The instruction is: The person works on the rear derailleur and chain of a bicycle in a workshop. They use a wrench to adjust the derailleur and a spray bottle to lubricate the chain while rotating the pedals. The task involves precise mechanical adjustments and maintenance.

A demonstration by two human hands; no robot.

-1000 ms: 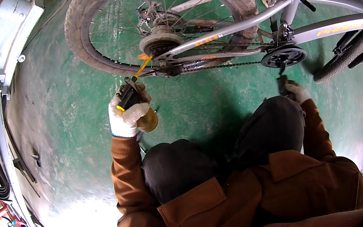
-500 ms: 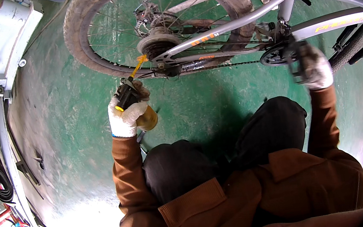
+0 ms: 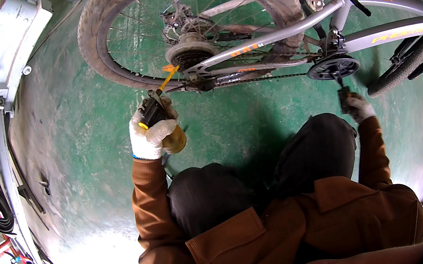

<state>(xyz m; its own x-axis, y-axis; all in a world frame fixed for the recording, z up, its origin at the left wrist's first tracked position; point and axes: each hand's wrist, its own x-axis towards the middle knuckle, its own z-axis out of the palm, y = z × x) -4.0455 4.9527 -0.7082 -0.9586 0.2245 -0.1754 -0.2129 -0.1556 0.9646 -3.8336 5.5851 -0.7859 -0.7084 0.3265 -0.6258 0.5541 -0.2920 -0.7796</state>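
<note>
My left hand [image 3: 146,140], in a white work glove, is wrapped round an oil can [image 3: 173,140] with a dark head and an amber body. Its thin yellow nozzle [image 3: 168,81] points up at the rear sprockets [image 3: 190,58] of a grey bicycle [image 3: 262,30]; I cannot tell whether the tip touches them. My right hand [image 3: 362,108], also gloved, grips the black pedal [image 3: 345,96], and the crank hangs toward me below the chainring [image 3: 333,68]. The chain [image 3: 269,78] runs back from there to the sprockets.
The rear wheel [image 3: 92,46] stands at the far left, the front wheel [image 3: 402,69] at the right. Beneath lies a green floor [image 3: 230,112]. A white metal bench [image 3: 19,35] and a coiled black hose [image 3: 0,210] line the left edge. My knees are close below.
My right hand has brought the pedal down toward me, turning the crank. The bicycle appears slightly farther right in the picture. My left hand keeps the oil can near the sprockets.
</note>
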